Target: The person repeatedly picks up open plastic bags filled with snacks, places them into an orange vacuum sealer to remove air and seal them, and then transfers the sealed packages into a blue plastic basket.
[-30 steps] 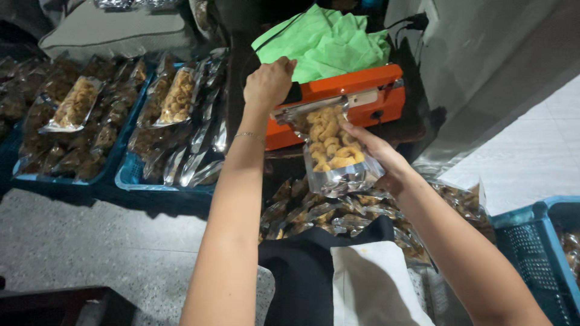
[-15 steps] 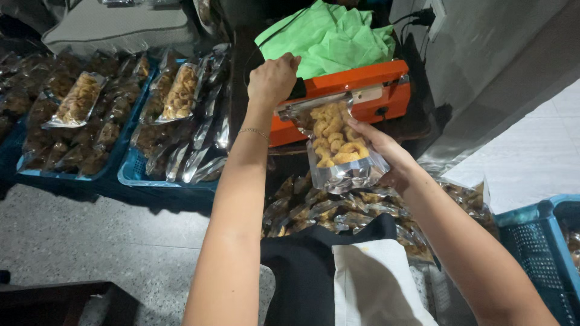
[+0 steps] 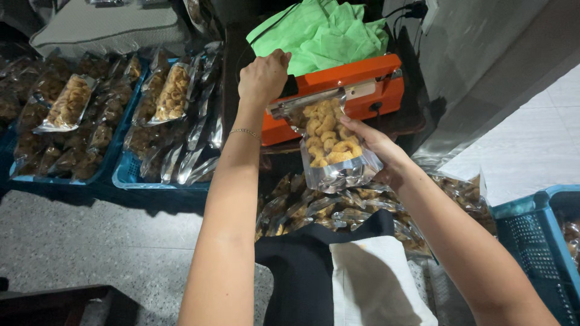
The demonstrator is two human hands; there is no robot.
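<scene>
- The blue trays (image 3: 130, 175) at the far left hold rows of filled clear snack pouches, two of them propped upright; they lie just as they did a second ago.
- The left hand (image 3: 263, 75) is closed in a fist over the black handle end of the orange heat sealer (image 3: 362, 90). It has stayed pressed there across the last second, so the sealer arm looks held down.
- The clear snack pouch (image 3: 332, 145) of golden curls hangs with its top edge caught under the sealer's bar, unmoved; I judge the sealing press to be under way.
- The right hand (image 3: 380, 148) cups the pouch from the right, fingers loosely curled on its side, steadying it as before.
- More filled pouches (image 3: 302, 208) are heaped below, and a blue crate (image 3: 531, 241) stands at far right.
</scene>
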